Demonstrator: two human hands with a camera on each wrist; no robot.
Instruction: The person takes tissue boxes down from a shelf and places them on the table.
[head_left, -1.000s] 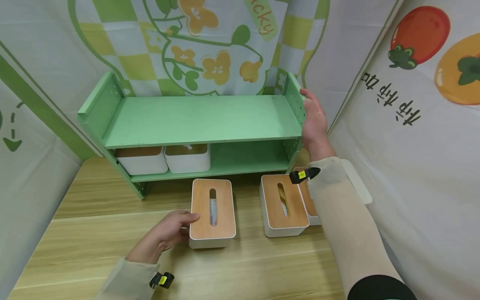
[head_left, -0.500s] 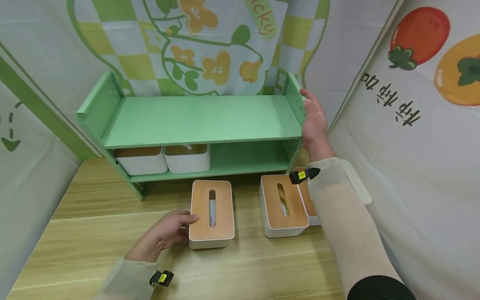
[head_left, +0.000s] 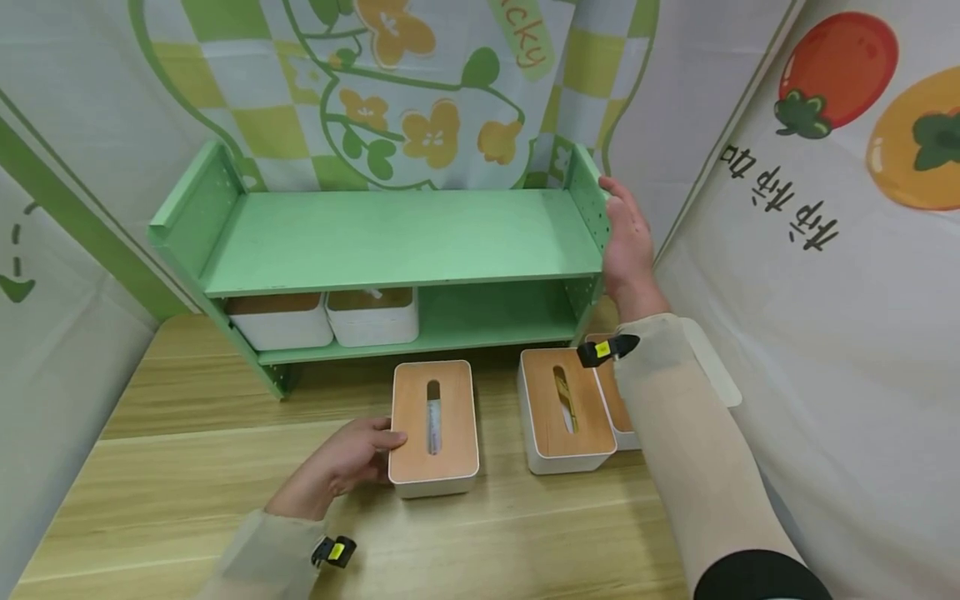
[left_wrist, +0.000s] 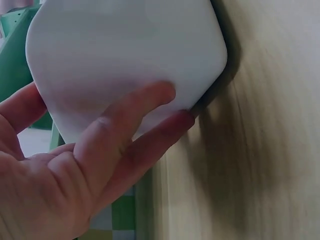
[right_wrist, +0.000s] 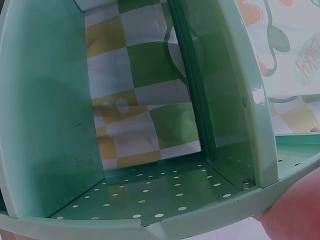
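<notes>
A white tissue box (head_left: 433, 425) with a wood-coloured lid and a slot is at the left front of the table. My left hand (head_left: 347, 458) grips its left side. The thumb lies over the lid's edge, and in the left wrist view the fingers (left_wrist: 125, 115) lie against the white wall (left_wrist: 125, 50). My right hand (head_left: 630, 254) rests along the outside of the green shelf's right side panel (head_left: 585, 200), fingers fairly straight. The right wrist view shows the perforated panel (right_wrist: 165, 195) with part of the hand (right_wrist: 295, 207) at the corner.
Two white boxes (head_left: 281, 325) (head_left: 372, 321) stand at the left of the shelf's lower board (head_left: 495, 321). To the right, another lidded box (head_left: 543, 425) stands on the table (head_left: 187, 475), with one more partly behind my right arm (head_left: 697, 442). Fabric walls enclose the back and sides.
The left hand and the tissue box first slid very slightly left, then shifted a little to the right. My right hand stays on the shelf's side panel.
</notes>
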